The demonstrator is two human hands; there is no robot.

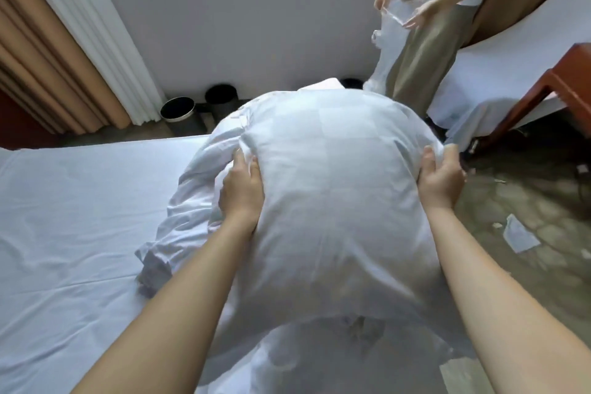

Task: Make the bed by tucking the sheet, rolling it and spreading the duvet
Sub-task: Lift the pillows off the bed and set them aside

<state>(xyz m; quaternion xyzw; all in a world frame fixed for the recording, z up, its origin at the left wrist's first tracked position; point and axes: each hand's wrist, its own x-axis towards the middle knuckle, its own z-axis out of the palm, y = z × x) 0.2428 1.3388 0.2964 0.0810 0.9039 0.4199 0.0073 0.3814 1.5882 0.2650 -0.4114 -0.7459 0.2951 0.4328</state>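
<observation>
Held a bulky white duvet (pixel 329 189) up at arm's length, straight ahead, over the right-hand edge of the bed. Gripped its left flank with the left hand (pixel 241 189), fingers curled into a bunched fold of cloth. Clasped its right edge with the right hand (pixel 439 176), thumb on the near face and fingers wrapped round the back, out of sight. Had the lower end hanging down toward the body, and a crumpled tail of the same duvet lying on the sheet (pixel 73 201) at the left. Saw that sheet stretched fairly flat over the mattress, with a few shallow creases. Found a patterned floor (pixel 527 189) to the right, with a scrap of white paper (pixel 519 235) on it, well apart from the bed. Beyond the bundle, noted two black bins (pixel 178 112) standing side by side at the foot of a pale wall (pixel 256 25), near tan curtains (pixel 38 51) and a white sheer curtain (pixel 92 25). Farther right, noted a second person (pixel 425 51) in a white top and khaki trousers, standing and holding a clear plastic bag (pixel 395 14) open with both hands. Beside that person, noted another bed (pixel 511 73) covered in white and part of a red-brown chair (pixel 563 86).
</observation>
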